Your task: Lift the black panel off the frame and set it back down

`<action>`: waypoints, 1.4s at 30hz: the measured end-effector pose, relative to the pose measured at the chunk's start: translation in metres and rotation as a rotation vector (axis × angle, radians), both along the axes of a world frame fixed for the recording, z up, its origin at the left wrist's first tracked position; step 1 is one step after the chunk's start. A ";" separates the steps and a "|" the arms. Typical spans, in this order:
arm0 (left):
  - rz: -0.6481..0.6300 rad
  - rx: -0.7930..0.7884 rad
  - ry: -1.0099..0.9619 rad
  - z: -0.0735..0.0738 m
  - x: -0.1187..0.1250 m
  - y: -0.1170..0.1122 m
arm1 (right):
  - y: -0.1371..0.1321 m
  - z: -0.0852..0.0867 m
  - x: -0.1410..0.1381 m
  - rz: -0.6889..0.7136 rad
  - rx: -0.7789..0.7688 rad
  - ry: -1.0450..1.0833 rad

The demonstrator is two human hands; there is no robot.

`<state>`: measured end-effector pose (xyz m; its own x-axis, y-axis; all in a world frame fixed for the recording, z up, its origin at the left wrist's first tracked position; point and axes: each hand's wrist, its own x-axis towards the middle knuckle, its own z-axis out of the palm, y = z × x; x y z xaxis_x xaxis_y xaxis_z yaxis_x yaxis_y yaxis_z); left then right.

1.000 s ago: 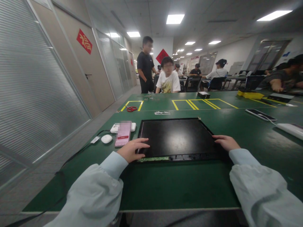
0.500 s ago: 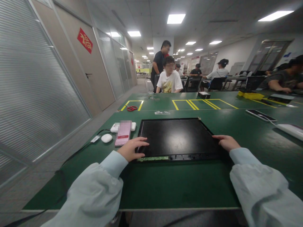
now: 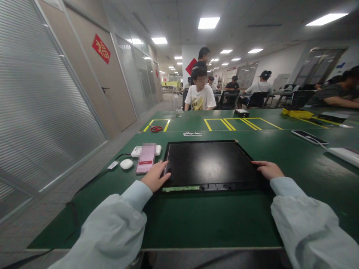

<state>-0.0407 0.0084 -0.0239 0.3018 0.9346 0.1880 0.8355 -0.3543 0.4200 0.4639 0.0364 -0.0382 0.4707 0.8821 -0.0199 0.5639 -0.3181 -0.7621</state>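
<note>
The left hand (image 3: 155, 176) and right hand (image 3: 267, 169) rest open on opposite edges of a black display panel (image 3: 210, 162). The red door sign (image 3: 101, 49) reads 福; phone screen (image 3: 146, 158) blurred.

A: Pose of the 2 hands?
B: The left hand (image 3: 155, 176) lies palm down, fingers extended forward. The right hand (image 3: 267, 169) lies palm down, fingers pointing inward. The left forearm (image 3: 117, 220) and right forearm (image 3: 305, 220), both pale-sleeved, reach forward, well apart.

Our left hand (image 3: 153, 178) and right hand (image 3: 267, 170) are bare; our loose, pale blue left sleeve (image 3: 112, 228) and right sleeve (image 3: 308, 224) seem gathered at the cuffs.
</note>
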 end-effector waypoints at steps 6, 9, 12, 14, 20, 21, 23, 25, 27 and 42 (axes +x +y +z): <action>0.038 -0.020 -0.053 -0.003 -0.002 0.005 | -0.001 0.001 -0.001 -0.014 -0.016 -0.013; 0.074 -0.032 -0.110 0.001 -0.001 0.002 | -0.001 0.001 -0.001 -0.015 0.002 -0.002; 0.099 -0.049 -0.183 0.005 0.001 -0.001 | 0.000 0.001 0.000 -0.010 -0.003 0.001; 0.106 -0.064 -0.252 0.007 0.002 -0.002 | 0.000 0.001 0.001 -0.011 -0.014 0.005; 0.086 -0.169 -0.758 0.012 0.009 0.001 | 0.000 0.002 0.001 -0.005 -0.020 -0.009; 0.094 -0.190 -0.841 0.012 0.011 0.001 | 0.000 0.002 0.001 -0.003 -0.024 -0.012; 0.148 -0.236 -0.951 0.013 0.013 0.001 | 0.000 0.002 0.001 -0.001 -0.037 -0.011; 0.224 -0.262 -1.018 0.014 0.016 0.000 | 0.000 0.001 0.002 0.001 -0.040 -0.007; 0.296 -0.257 -1.066 0.014 0.019 0.000 | 0.000 0.000 0.003 0.000 -0.027 -0.014; 0.403 -0.516 -1.487 0.018 0.029 -0.003 | 0.000 0.001 0.000 -0.003 0.003 -0.001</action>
<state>-0.0119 0.0058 -0.0055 -0.1168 0.9565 -0.2674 -0.3959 0.2021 0.8958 0.4642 0.0364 -0.0368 0.4733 0.8808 -0.0164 0.5638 -0.3171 -0.7626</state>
